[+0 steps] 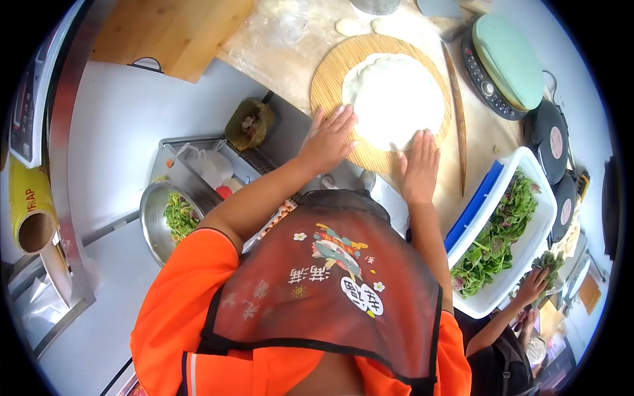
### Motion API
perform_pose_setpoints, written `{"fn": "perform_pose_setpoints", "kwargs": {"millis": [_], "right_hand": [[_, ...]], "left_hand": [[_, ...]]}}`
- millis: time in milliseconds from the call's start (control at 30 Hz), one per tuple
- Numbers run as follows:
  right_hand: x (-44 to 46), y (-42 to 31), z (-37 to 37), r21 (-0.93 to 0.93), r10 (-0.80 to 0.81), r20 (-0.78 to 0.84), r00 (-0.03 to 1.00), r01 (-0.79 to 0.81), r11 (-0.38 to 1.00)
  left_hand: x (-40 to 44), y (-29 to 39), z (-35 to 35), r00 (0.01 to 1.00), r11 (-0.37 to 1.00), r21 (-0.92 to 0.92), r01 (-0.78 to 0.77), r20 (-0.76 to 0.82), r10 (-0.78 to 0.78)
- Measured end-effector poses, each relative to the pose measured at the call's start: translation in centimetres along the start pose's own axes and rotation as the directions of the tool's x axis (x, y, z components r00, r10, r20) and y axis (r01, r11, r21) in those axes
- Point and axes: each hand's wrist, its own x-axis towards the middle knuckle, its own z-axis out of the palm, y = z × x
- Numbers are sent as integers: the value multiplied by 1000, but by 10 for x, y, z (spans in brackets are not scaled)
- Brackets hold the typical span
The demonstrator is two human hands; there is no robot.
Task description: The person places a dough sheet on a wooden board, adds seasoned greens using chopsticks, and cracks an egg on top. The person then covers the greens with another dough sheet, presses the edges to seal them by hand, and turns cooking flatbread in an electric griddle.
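Note:
A thin white round of dough [396, 102] lies on a round bamboo board [327, 72], its left edge slightly wavy. My left hand [330, 138] has its fingers stretched out, tips touching the dough's lower left edge. On the near edge of the dough, my right hand [419, 168] rests with its fingers extended and nearly flat. Neither hand holds anything. A slim wooden rolling pin [456, 119] lies just right of the board. Two small pale dough pieces [353, 27] sit beyond the board.
At right stand a green-lidded electric griddle [508, 63], black round appliances [548, 138] and a white tub [498, 294] of leafy greens [495, 244]. Another person's hand [533, 285] holds greens at lower right. A steel bowl [155, 228] and wooden board [165, 33] are left.

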Motion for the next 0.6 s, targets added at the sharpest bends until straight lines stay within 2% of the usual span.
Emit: {"fn": "perform_pose_setpoints", "kwargs": {"millis": [67,100,233,367,467,600], "right_hand": [[-10,-18,-6,-7,-67,56,996,67,998],[-20,-22,7,67,-91,82,993,85,994],[-24,-30,19,89,-97,15,995,95,992],[-24,-34,8,66,-93,27,995,91,994],[-24,-45,-8,97,-174,11,985,173,980],[-33,-53,21,111,-209,-5,978,208,972]], "left_hand": [[-12,11,0,1000,1000,-17,-21,17,22],[-16,17,4,998,998,-5,-56,33,56],[-17,20,13,995,995,-16,-98,-8,98],[-16,23,-2,996,997,14,-78,39,78],[-20,27,-4,998,997,-43,-63,26,64],[-25,27,3,994,994,-15,-106,26,106]]}}
